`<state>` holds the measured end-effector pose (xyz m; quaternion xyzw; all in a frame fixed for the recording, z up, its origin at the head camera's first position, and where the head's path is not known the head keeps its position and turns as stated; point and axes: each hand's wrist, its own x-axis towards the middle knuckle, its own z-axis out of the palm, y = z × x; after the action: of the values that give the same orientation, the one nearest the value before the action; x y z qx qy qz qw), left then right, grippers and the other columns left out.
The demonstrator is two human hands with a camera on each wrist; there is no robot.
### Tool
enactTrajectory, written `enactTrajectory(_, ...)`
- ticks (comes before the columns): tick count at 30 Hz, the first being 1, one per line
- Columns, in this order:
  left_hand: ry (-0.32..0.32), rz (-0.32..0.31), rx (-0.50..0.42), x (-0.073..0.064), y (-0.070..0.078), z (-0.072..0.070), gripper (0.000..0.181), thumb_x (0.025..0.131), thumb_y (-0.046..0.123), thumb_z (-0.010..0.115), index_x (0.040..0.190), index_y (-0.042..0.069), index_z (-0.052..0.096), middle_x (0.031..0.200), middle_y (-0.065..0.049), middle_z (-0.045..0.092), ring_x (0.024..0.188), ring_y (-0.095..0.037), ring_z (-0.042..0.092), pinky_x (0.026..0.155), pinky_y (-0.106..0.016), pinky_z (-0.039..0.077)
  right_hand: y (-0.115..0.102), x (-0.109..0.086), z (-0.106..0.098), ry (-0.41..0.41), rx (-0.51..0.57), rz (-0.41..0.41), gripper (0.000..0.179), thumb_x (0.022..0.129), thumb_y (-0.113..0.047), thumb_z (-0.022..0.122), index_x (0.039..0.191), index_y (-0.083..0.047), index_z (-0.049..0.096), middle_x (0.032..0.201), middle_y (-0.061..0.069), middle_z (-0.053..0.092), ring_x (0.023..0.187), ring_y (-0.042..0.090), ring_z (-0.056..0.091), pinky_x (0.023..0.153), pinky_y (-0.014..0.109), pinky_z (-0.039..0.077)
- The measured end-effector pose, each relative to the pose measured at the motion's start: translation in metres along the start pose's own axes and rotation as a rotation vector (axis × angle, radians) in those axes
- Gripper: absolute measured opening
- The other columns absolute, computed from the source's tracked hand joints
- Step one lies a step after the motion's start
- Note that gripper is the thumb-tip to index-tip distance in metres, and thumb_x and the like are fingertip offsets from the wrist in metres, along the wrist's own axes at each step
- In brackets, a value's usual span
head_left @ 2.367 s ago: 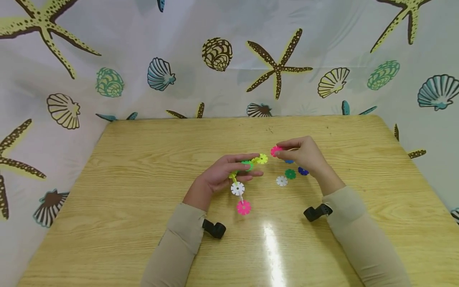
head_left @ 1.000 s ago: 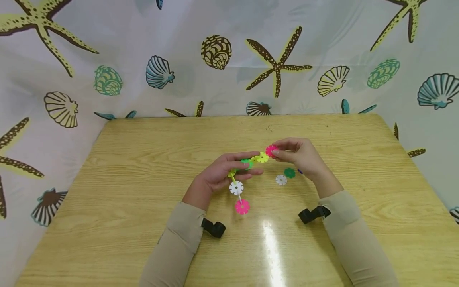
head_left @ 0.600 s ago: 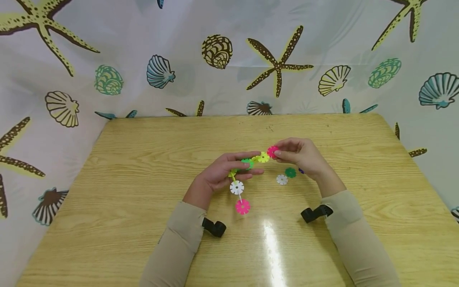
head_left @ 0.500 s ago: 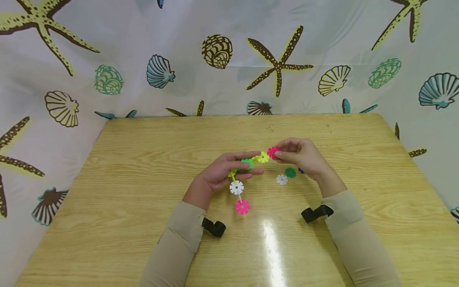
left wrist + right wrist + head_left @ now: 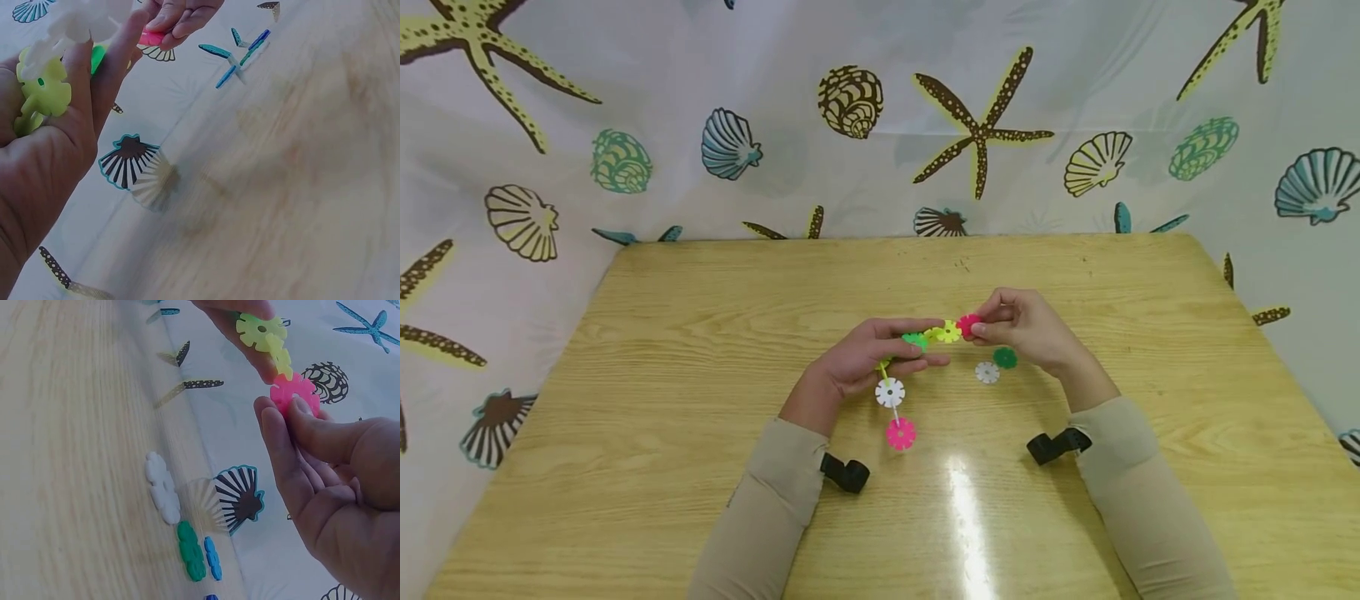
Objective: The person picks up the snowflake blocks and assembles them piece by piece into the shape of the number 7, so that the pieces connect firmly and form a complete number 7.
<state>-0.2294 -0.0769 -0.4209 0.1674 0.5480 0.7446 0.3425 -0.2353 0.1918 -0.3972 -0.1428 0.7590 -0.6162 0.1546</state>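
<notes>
Between thumb and fingers my left hand [image 5: 867,357] holds a chain of notched interlocking plastic discs. A green disc [image 5: 915,341] sits at its fingers. From below the palm hang a white disc [image 5: 890,392] and, at the lower end, a pink disc [image 5: 901,434]. The far end carries a yellow disc [image 5: 949,332]. My right hand [image 5: 1033,332] pinches another pink disc [image 5: 967,326] by its edge. In the right wrist view this pink disc [image 5: 294,394] meets the edge of a yellow disc [image 5: 279,357]; how deep the notches engage cannot be made out.
On the wooden table [image 5: 700,333] lie a loose white disc [image 5: 987,372] and a dark green disc [image 5: 1004,358]. A light blue disc [image 5: 213,558] and a dark blue one [image 5: 211,597] lie beyond them. A shell-printed cloth [image 5: 790,125] hangs behind the table.
My right hand has brought its pink disc left against the chain's yellow end disc, then slightly lower. The left hand keeps its hold, almost still. The loose blue discs are now hidden from the head view.
</notes>
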Motion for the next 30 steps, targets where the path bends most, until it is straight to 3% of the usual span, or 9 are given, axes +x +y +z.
enactTrajectory(5, 0.011, -0.007, 0.015, -0.0015, 0.0028, 0.001, 0.05, 0.098, -0.002, 0.052, 0.148, 0.005, 0.048, 0.157, -0.013, 0.039, 0.12, -0.021, 0.067, 0.091, -0.022, 0.058, -0.002, 0.0011, 0.0027, -0.014, -0.025, -0.026, 0.012, 0.094, 0.005, 0.062, 0.104, 0.01, 0.057, 0.106, 0.027, 0.069, 0.094, 0.03, 0.074, 0.089, 0.051, 0.059)
enactTrajectory(10, 0.029, -0.037, 0.049, -0.001, 0.0048, 0.0036, 0.047, 0.099, 0.0, 0.054, 0.146, 0.008, 0.052, 0.139, -0.028, 0.057, 0.118, -0.025, 0.067, 0.093, -0.026, 0.058, -0.0063, 0.0005, 0.0052, 0.018, -0.08, -0.012, 0.01, 0.093, 0.004, 0.064, 0.101, 0.007, 0.059, 0.105, 0.027, 0.069, 0.094, 0.032, 0.073, 0.087, 0.048, 0.06)
enactTrajectory(12, 0.019, -0.037, 0.047, -0.0006, 0.0045, 0.0038, 0.047, 0.1, 0.0, 0.053, 0.146, 0.006, 0.051, 0.137, -0.034, 0.054, 0.117, -0.024, 0.068, 0.093, -0.026, 0.058, -0.0067, 0.0004, 0.0059, 0.026, -0.095, -0.009, 0.01, 0.093, 0.004, 0.064, 0.101, 0.007, 0.06, 0.105, 0.026, 0.069, 0.094, 0.033, 0.073, 0.087, 0.048, 0.061)
enactTrajectory(17, -0.02, -0.038, 0.045, 0.0008, 0.0037, 0.0044, 0.049, 0.101, -0.001, 0.05, 0.149, 0.004, 0.046, 0.141, -0.036, 0.049, 0.119, -0.024, 0.067, 0.093, -0.025, 0.058, -0.0063, -0.0003, 0.0062, 0.029, -0.115, -0.019, 0.01, 0.094, 0.003, 0.063, 0.101, 0.008, 0.059, 0.104, 0.025, 0.068, 0.093, 0.033, 0.073, 0.086, 0.048, 0.061)
enactTrajectory(24, 0.025, -0.035, 0.07, 0.0003, 0.0084, 0.0076, 0.048, 0.101, 0.0, 0.049, 0.148, 0.007, 0.048, 0.14, -0.034, 0.052, 0.117, -0.021, 0.068, 0.092, -0.024, 0.058, -0.0071, 0.0006, 0.0055, 0.013, -0.122, -0.036, 0.014, 0.094, -0.001, 0.064, 0.101, 0.01, 0.058, 0.104, 0.025, 0.069, 0.097, 0.039, 0.072, 0.087, 0.048, 0.06)
enactTrajectory(30, -0.039, -0.051, 0.04, 0.0013, 0.0044, 0.0073, 0.05, 0.101, -0.001, 0.049, 0.15, 0.004, 0.044, 0.145, -0.035, 0.045, 0.119, -0.023, 0.066, 0.091, -0.022, 0.058, -0.0065, -0.0001, 0.0042, 0.025, -0.12, -0.035, 0.01, 0.094, 0.003, 0.063, 0.102, 0.008, 0.06, 0.106, 0.025, 0.068, 0.09, 0.024, 0.074, 0.088, 0.048, 0.06)
